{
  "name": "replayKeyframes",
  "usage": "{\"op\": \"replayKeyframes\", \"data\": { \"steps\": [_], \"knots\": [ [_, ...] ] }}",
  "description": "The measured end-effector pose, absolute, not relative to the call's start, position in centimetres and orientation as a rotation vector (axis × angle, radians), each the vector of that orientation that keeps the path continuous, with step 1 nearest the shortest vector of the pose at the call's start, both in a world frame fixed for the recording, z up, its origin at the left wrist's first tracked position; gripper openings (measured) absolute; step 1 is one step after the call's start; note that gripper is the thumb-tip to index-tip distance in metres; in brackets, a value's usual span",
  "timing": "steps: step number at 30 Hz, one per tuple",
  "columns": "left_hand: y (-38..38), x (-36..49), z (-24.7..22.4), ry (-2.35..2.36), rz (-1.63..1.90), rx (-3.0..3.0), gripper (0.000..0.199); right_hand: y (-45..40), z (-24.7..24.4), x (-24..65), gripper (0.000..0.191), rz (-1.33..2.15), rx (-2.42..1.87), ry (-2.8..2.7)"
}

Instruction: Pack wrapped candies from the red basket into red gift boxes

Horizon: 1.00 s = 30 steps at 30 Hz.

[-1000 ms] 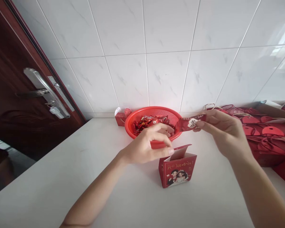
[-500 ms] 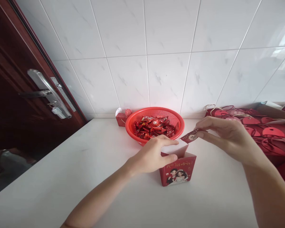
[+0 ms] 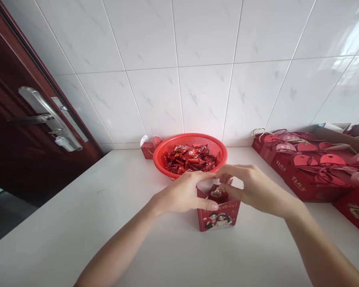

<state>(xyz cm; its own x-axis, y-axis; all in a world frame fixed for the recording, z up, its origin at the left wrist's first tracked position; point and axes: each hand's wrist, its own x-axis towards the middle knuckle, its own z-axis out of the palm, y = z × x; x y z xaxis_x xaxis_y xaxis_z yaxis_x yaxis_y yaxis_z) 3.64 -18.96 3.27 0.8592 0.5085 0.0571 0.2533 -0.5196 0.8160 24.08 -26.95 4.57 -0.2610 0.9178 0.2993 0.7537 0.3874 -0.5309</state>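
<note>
A red box (image 3: 218, 217) with a printed couple stands upright on the white table, its top open. My left hand (image 3: 187, 193) grips the box at its left side, thumb on the front rim and fingers behind. My right hand (image 3: 247, 185) is over the opening, with a small dark red packet (image 3: 217, 191) between its fingertips, partly inside the box. Just behind sits a red plastic basket (image 3: 164, 167) holding many red wrapped sweets (image 3: 188, 155).
Several red gift boxes with cord handles (image 3: 314, 159) stand at the right. A small red box (image 3: 147, 149) is by the wall, left of the basket. A tiled wall (image 3: 206, 91) rises behind the table (image 3: 86, 223); a dark door (image 3: 24, 151) is at the left.
My right hand has moved left and down, bringing the packet from above the box into its opening. My left hand stays on the box. The view has shifted slightly right.
</note>
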Motion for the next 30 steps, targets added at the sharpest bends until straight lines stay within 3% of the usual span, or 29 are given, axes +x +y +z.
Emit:
{"op": "replayKeyframes", "data": {
  "steps": [5, 9, 18, 25, 30],
  "knots": [
    [-18.9, 3.5, 3.1, 0.646, 0.32, 2.154, 0.073, -27.2, 4.8, 25.3, 0.01, 0.161, -1.427, -2.055],
    [-18.8, 3.5, 2.8, 0.648, 0.333, 2.183, 0.065, -27.7, 5.4, 26.6, 0.016, 0.131, -1.413, -1.996],
    [-17.8, 4.1, 1.7, 0.466, 0.66, 2.47, 0.034, -25.8, 4.3, 27.9, 0.08, 0.659, -1.612, -2.116],
    [-16.7, 3.7, 2.2, 0.404, 1.018, 2.348, 0.029, -23.8, 2.9, 26.7, 0.041, 0.709, -1.25, -1.983],
    [-15.7, 3.4, 2.5, 0.472, 0.839, 1.989, 0.048, -23.7, 3.0, 26.8, 0.035, 0.86, -1.085, -1.787]
  ]
}}
